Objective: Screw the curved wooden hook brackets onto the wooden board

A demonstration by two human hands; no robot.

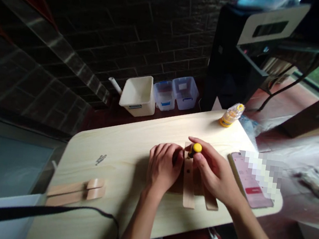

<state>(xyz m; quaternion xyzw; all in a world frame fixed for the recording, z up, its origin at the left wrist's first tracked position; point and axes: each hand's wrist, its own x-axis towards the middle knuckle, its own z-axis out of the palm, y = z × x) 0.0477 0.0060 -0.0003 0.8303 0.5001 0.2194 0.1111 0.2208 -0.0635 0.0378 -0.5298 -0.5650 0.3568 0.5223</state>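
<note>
A screwdriver (pixel 195 150) with a yellow and black handle stands nearly upright in my right hand (pixel 218 174), its handle pinched between thumb and fingers. Its lower end meets a light wooden slat (pixel 188 190), where a small dark hole shows nearer me. Beside that slat lies another wooden strip (pixel 210 202), partly under my right hand. My left hand (pixel 165 163) is closed over the left side of this wooden assembly, fingers bent and close together. The wood beneath my palms is mostly hidden.
Wooden strips with two curved blocks (pixel 96 188) lie at the table's left, near small dark screws (pixel 101 160). A phone (pixel 249 186) rests on the right; a yellow-capped bottle (pixel 231 115) stands at the back. Bins (pixel 139 97) sit beyond the table (pixel 133 139). A black strap (pixel 47 210) crosses the lower left.
</note>
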